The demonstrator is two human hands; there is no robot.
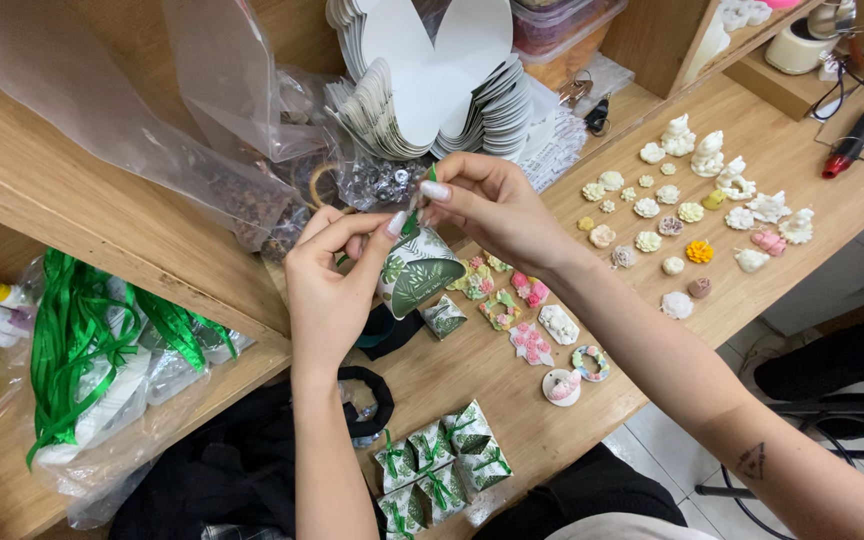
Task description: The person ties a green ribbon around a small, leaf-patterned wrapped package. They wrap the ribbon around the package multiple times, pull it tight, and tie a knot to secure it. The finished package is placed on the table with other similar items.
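My left hand (330,280) holds a small leaf-printed paper gift box (417,275) from the left, thumb and fingers at its top. Pinching the green ribbon (414,222) at the box's top, my right hand (487,205) comes in from the right. The box hangs above the wooden table (512,400). Several finished leaf-printed boxes tied with green ribbon (442,470) lie near the table's front edge. One more small box (444,316) lies just under the held one.
Small colourful moulded pieces (532,335) and white and pastel flower and animal shapes (702,200) cover the table's right part. A stack of flat white box blanks (432,90) leans at the back. Green ribbon bundle (82,340) and plastic bags (132,90) sit on the left shelves.
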